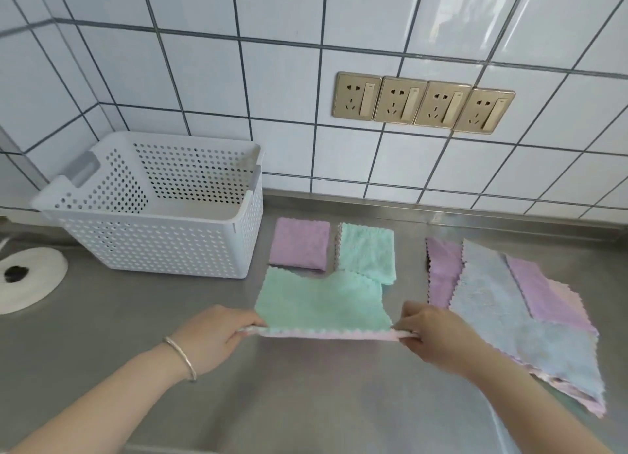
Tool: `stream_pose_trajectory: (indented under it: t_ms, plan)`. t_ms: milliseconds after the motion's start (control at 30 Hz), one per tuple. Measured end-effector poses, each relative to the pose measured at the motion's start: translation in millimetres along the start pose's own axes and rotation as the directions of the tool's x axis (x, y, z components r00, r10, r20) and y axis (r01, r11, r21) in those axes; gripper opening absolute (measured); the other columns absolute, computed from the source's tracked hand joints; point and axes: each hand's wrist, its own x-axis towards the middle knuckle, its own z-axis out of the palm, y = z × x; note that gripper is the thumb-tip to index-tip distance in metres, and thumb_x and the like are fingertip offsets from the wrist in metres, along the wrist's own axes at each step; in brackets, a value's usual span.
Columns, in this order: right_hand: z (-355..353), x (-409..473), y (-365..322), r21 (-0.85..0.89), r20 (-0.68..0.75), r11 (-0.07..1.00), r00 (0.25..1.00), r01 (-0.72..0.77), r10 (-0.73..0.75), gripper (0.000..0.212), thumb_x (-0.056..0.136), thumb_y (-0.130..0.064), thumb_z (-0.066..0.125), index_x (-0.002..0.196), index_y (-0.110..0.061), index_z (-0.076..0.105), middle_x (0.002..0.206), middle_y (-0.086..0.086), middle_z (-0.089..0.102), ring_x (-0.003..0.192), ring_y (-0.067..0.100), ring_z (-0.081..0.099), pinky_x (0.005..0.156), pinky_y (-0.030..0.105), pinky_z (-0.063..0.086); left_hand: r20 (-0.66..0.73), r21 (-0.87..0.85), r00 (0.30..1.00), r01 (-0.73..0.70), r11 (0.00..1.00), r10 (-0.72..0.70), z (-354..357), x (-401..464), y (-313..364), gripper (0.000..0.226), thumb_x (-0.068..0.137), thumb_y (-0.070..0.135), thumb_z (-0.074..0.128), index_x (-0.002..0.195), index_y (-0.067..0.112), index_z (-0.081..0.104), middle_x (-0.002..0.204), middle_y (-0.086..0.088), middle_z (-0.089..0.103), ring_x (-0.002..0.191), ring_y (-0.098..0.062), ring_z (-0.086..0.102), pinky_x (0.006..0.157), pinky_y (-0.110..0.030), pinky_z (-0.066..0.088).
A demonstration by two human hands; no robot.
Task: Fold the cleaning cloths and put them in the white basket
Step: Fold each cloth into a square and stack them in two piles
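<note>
A mint-green microfibre cloth with a pink underside (319,304) is being held on the steel bench (136,317), its near corners being pinched shut by the left hand (217,334) and right hand (431,334). The white perforated plastic basket (163,236) is standing beyond the left hand.

Readable text: none anywhere in view
Wall sockets (422,102): no legible marking
White basket (163,239): no label
Cloths: no print or tag
</note>
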Motion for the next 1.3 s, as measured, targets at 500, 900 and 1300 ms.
stream_pose_trajectory:
  t_ms: [500, 900, 1300]
  plan:
    - [97, -3, -2, 0.116, 0.601, 0.895, 0.748, -0.431, 0.282, 0.031, 0.08, -0.028, 0.057, 0.056, -0.018, 0.04, 0.058, -0.005, 0.042, 0.049, 0.008, 0.038, 0.045, 0.023, 0.026, 0.541, 0.055, 0.788, 0.316, 0.947, -0.294, 67, 3, -29, 0.024, 0.093, 0.025, 0.047, 0.07, 0.019, 0.042, 0.07, 0.002, 0.042, 0.061, -0.012, 0.036, 0.05, -0.014, 0.022]
    - [122, 37, -2, 0.769, 0.275, 0.295, 0.71, -0.567, 0.648, 0.013, 0.092, -0.013, 0.046, 0.091, -0.01, 0.058, 0.082, 0.01, 0.057, 0.078, 0.021, 0.049, 0.062, 0.028, 0.035, 0.16, -0.327, 0.732, 0.673, 0.664, -0.663, 90, 66, -51, 0.02, 0.089, 0.018, 0.045, 0.088, 0.018, 0.065, 0.099, -0.012, 0.068, 0.09, -0.03, 0.061, 0.075, -0.031, 0.046]
    - [141, 60, 2, 0.715, 0.233, 0.276, 0.59, -0.643, 0.773, 0.015, 0.091, -0.017, 0.048, 0.082, -0.007, 0.052, 0.067, 0.003, 0.05, 0.076, 0.028, 0.049, 0.062, 0.031, 0.032, -0.009, -0.265, 0.703, 0.684, 0.679, -0.711, 103, 97, -55, 0.021, 0.092, 0.029, 0.047, 0.09, 0.012, 0.059, 0.101, -0.018, 0.067, 0.094, -0.035, 0.059, 0.067, -0.029, 0.035]
